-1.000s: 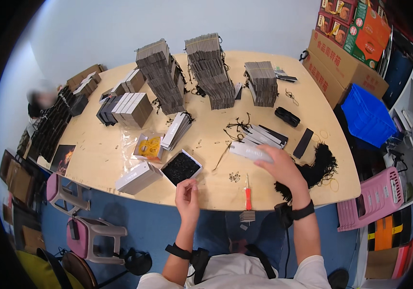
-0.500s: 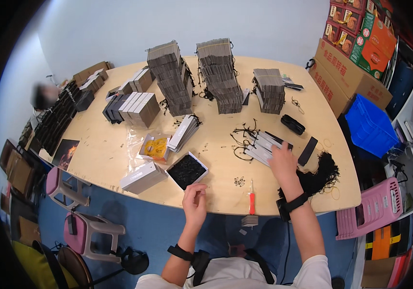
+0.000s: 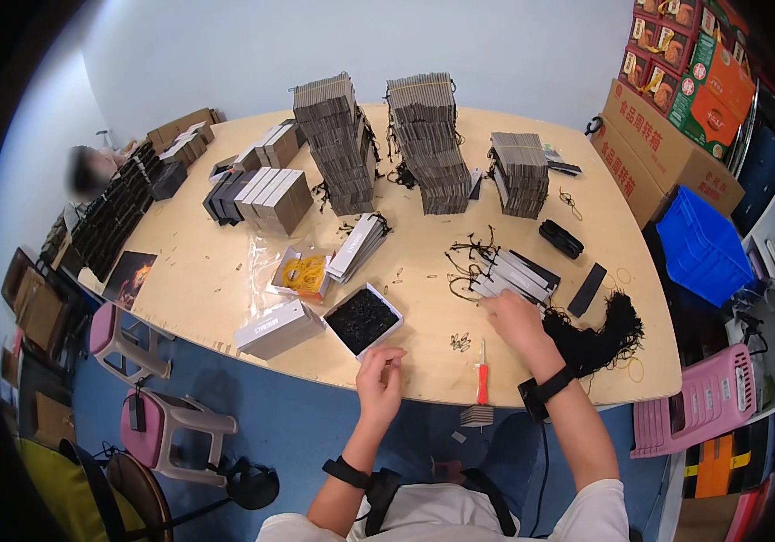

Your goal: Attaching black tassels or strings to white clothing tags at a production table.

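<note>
On my feed: table (image 3: 428, 316); grey tags (image 3: 516, 274), fanned right of centre, presumably for easy picking; white box (image 3: 340, 334) of black bits (image 3: 363, 321), apparently kept close; right hand (image 3: 516, 322) at the tags, grasp I cannot tell; left hand (image 3: 378, 381) beside the box, fingers curled, contents hidden.

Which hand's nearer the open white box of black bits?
Left. The left hand is just on the near side of the white box; contact is unclear. The right hand is well to its right, by the grey strips.
</note>
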The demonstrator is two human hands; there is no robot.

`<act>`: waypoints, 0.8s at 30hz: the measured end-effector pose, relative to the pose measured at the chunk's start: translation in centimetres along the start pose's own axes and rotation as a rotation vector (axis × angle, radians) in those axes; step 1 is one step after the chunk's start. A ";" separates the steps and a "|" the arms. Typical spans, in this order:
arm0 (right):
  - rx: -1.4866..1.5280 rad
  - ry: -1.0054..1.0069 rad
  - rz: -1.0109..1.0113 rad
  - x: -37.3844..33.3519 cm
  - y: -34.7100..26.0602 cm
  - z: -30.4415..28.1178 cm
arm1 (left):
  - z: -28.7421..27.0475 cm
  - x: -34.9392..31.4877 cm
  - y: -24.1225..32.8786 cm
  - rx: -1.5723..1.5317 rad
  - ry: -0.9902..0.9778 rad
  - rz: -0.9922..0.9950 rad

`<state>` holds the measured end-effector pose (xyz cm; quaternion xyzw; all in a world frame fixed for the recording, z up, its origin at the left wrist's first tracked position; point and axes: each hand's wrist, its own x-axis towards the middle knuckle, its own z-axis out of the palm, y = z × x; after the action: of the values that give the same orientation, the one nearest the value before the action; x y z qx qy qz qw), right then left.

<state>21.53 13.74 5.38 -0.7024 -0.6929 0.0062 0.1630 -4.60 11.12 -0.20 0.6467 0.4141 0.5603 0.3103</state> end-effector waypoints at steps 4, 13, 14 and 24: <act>0.001 -0.098 -0.027 -0.7 0.6 -0.5 | 0.0 -0.1 0.2 0.013 0.000 0.002; 0.271 -0.103 0.032 -1.2 1.2 0.4 | 0.1 0.0 0.8 0.032 -0.033 -0.016; 0.279 -0.135 -0.004 -1.2 1.3 0.6 | 0.1 0.0 0.8 0.029 -0.041 -0.019; 0.860 -0.171 0.178 -0.2 1.1 -0.9 | -0.1 -0.1 0.8 0.031 -0.065 -0.013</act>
<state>22.82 13.35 5.93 -0.6245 -0.5750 0.3659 0.3814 -4.52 10.66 0.50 0.6666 0.4167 0.5307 0.3170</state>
